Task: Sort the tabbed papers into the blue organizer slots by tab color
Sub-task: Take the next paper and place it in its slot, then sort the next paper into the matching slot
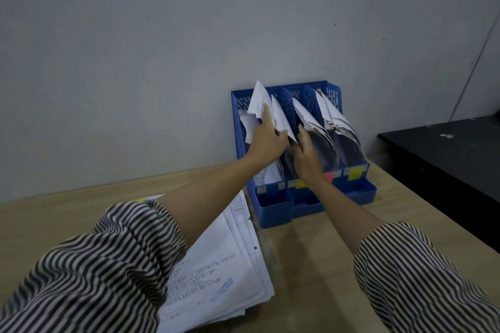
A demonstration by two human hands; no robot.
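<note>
Left hand (266, 140) gripping creased white sheet (258, 100); right hand (305, 153) grip unclear, inside blue plastic organizer (273, 208); slots part-filled; white paper stack (230, 259) below left forearm unsorted.

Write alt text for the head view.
Both hands reach into a blue organizer against the wall: the left hand grips a sheet, the right hand touches filed papers. A paper stack lies on the table.

My striped sleeves (89, 265) hide the near-left part of the paper stack (230, 257), whose writing is too blurred to read. My right hand (307, 154) covers part of the organizer (359, 192) labels, its fingertips lost among the papers.
</note>
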